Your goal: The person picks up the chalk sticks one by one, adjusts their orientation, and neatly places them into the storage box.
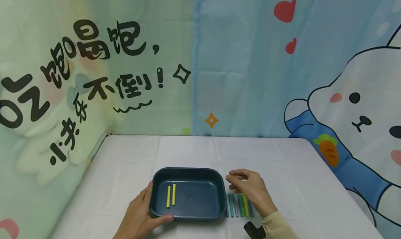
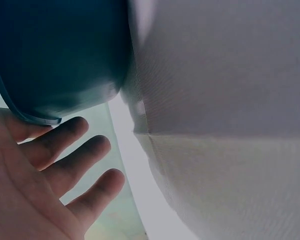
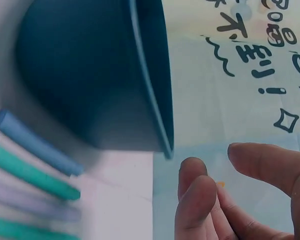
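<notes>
1. Fingers [image 2: 72, 152] of the left hand [image 1: 141, 216] lie straight and slightly spread, palm against the left wall of the tray while the thumb rests along its near rim.
2. Backdrop next: printed curtains [image 1: 238, 58] with black lettering, hearts and a cartoon bunny hang behind everything.
3. Down to the bench [image 1: 297, 162], draped in white cloth, carrying the whole setup.
4. Centre stage, the dark blue tray [image 1: 200, 174] sits flat on the bench, between the two hands.
5. Over on the right, the right hand [image 1: 250, 190] hovers just beside the tray's right edge, fingers loosely curled with the tips gathered near the thumb, holding nothing.
6. Beneath that hand, a row of coloured sticks [image 1: 239, 206] lies side by side on the cloth: blue, green, lilac, green, yellow.
7. Smallest of all, two yellow sticks [image 1: 171, 195] lie parallel inside the tray, towards its left side.
</notes>
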`<state>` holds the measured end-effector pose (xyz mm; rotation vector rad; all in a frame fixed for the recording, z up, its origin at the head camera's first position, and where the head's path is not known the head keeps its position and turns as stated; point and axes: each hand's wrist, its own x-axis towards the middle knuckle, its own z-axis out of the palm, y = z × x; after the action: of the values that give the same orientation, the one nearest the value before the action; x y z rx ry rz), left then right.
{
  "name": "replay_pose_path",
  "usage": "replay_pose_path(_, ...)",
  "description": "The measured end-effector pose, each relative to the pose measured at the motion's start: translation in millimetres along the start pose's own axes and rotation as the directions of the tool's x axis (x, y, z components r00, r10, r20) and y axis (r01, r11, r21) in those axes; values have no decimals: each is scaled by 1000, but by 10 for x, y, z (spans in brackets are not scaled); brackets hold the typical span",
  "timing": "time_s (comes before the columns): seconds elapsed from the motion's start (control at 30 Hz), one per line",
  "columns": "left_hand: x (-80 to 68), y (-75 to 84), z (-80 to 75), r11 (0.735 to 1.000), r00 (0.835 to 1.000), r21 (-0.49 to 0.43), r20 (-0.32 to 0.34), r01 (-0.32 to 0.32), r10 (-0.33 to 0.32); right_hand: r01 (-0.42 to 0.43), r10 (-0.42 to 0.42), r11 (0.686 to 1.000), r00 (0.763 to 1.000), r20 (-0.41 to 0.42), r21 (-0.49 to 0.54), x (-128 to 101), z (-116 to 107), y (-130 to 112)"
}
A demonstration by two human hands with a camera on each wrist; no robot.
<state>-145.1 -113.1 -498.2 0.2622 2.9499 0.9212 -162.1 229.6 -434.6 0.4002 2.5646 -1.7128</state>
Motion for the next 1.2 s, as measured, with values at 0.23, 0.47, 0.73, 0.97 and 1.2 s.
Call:
replay_pose_path(0.23,17,-13,20,1000,1000,-17,-1,-15,15,-54,53,996,998,-18,-74,22,-160,139)
replay_pose_path(0.47,19,4,3,1000,1000,-8,-1,-9,9,-85,82,986,996,-20,-141,12,-297,276)
replay_pose_path(0.73,14,-10,-6,1000,1000,3,-8,-14,14,-102,95,970,995,-43,-223,12,-334,446)
replay_pose_path(0.97,7,-5,1,1000,1000,1,1,-12,12,-114,91,945,992,-86,-306,0,-376,555)
replay_pose_path(1.2,7,-4,3,1000,1000,9,-6,-21,21,-117,89,916,992,-89,-385,-3,-427,646)
